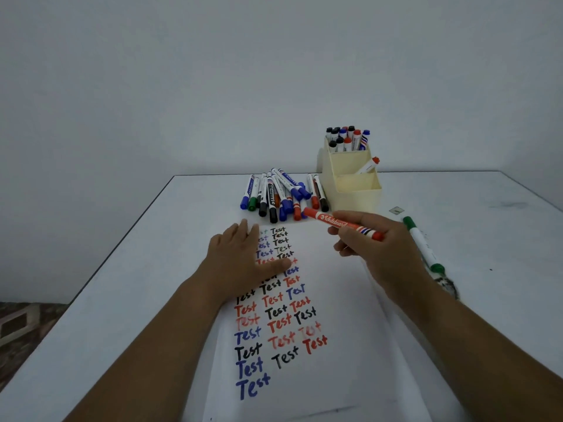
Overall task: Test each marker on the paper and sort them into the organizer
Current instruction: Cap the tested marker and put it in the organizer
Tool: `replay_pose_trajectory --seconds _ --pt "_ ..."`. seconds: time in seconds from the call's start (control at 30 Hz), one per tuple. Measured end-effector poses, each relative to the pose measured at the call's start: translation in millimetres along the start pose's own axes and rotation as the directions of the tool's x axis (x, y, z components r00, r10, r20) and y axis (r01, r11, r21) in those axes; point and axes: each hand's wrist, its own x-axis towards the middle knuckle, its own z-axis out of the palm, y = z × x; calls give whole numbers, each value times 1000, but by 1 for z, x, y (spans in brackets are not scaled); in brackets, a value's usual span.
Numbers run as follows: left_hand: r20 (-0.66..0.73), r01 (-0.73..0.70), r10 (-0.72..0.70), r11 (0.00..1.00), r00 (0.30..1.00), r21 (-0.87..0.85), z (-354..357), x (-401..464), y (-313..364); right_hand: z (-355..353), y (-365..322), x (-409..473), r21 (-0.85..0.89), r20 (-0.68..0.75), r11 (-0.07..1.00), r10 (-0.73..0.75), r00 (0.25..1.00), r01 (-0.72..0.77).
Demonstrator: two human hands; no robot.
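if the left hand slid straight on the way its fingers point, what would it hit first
Probably the pile of loose markers at the far edge of the paper. The left hand lies flat on the paper, fingers pointing away from the person; only bare sheet shows between, though depth is hard to judge.

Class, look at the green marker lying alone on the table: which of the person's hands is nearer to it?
Right. The right hand, holding the red marker, sits just beside the green marker. The left hand rests flat on the paper, farther away across the sheet.
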Motion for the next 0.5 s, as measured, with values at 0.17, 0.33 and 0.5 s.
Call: replay_pose_trajectory --seconds 0.17,0.33,0.5 --pt "8 10 -10 999 1000 37 0 2 2 -14 -12 5 -64 -123 998 9 992 -17" --pt "23 21 -22 998 999 51 -1 1 2 -36 -33 34 -122 -224 992 -14 974 -14" --pt "29 29 -30 998 999 49 -3 2 3 -62 -60 93 -216 -303 975 -113 946 47"
